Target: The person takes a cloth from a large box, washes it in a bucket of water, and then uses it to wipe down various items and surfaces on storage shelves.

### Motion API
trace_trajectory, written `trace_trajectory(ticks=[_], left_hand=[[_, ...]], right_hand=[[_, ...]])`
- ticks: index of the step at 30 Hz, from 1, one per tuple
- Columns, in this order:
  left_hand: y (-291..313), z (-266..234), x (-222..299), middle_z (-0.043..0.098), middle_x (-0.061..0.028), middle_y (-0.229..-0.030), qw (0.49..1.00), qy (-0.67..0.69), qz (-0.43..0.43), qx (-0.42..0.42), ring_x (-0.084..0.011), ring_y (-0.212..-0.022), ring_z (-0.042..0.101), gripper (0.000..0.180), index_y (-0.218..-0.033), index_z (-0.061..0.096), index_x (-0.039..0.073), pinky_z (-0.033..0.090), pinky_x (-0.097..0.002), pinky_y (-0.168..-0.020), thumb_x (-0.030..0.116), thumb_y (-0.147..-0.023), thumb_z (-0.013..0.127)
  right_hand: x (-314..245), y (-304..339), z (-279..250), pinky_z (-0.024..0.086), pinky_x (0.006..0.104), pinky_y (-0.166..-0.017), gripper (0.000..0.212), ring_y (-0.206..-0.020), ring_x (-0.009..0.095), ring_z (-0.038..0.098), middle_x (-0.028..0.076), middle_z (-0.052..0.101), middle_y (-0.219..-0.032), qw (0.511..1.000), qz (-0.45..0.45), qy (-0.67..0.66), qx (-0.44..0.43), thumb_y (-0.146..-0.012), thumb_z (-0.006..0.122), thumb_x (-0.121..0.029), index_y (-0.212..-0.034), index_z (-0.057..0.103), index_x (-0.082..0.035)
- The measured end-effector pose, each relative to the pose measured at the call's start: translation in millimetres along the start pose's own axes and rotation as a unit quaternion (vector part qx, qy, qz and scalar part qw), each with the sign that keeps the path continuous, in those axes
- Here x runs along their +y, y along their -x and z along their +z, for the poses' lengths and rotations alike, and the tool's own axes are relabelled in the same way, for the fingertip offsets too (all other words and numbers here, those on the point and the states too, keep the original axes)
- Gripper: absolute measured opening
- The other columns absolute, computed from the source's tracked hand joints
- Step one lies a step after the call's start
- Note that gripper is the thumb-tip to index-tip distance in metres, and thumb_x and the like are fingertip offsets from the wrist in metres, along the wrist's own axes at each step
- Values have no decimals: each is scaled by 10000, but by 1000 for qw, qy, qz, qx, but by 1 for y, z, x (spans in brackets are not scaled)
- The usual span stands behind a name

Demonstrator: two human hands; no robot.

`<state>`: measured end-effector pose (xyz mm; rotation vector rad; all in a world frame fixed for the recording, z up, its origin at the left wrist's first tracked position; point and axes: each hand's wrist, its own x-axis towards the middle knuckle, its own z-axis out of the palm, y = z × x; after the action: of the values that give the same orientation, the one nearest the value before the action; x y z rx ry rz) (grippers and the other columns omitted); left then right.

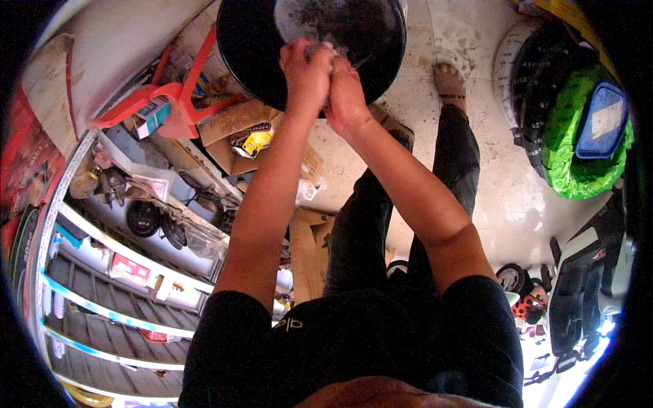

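Both hands meet over a round black tub (248,47) at the top of the head view. A greyish patch, perhaps cloudy liquid, shows inside it (299,19). My left hand (304,73) is closed, its curled fingers pressed against my right hand (346,95). The right is also closed, its fingers bent in against the left. Small whitish bits (331,47) show at the fingertips. Whatever lies between the palms is hidden.
On the left are a red plastic chair (180,102), an open cardboard box (224,129) and metal shelving (115,292) with assorted goods. A green bag (568,170) under a blue container (602,126) sits at right. My shoe (449,81) stands on the dirty tiled floor (503,204).
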<state>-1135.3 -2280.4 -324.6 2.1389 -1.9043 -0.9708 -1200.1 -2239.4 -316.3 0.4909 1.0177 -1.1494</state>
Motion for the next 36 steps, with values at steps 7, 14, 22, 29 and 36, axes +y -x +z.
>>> trace_trajectory(ticks=[7,14,22,29,36], left_hand=[[13,-9,34,627,-111,-1048,963,220,-142,-57,-208,-956,575,355,-1087,601,7,434,-323,-848,287,-904,484],[8,9,7,568,-168,-1135,989,131,-74,5,-289,-977,574,433,-1255,445,18,439,-364,-855,281,-912,456],[31,5,35,577,-163,-1193,965,199,-155,-68,-258,-1119,520,492,-1267,519,67,366,-346,-978,418,-931,442],[-2,-1,20,542,-96,-1209,928,292,-185,-135,-203,-1073,516,513,-1387,382,137,380,-338,-949,383,-940,428],[12,-17,24,691,-128,-872,987,57,-131,-67,-305,-796,647,508,-883,692,30,481,-394,-766,390,-940,338]], right_hand=[[-24,-11,13,434,328,-783,181,-850,182,542,68,584,-945,994,16,-97,48,-926,437,-183,-1005,556,-70],[-4,-19,2,441,338,-816,286,-879,192,547,87,598,-972,989,110,-83,-51,-937,432,-303,-1054,561,-75],[-11,-36,-14,427,322,-878,373,-975,201,546,55,597,-1071,989,110,-97,-33,-944,415,-399,-1166,528,-121],[-7,-10,6,395,340,-882,430,-938,211,520,82,591,-1035,996,81,-33,-28,-970,370,-416,-1150,539,-63],[-6,5,7,453,367,-855,605,-990,219,536,62,563,-1082,991,125,6,-54,-894,386,-614,-1210,456,-103]])
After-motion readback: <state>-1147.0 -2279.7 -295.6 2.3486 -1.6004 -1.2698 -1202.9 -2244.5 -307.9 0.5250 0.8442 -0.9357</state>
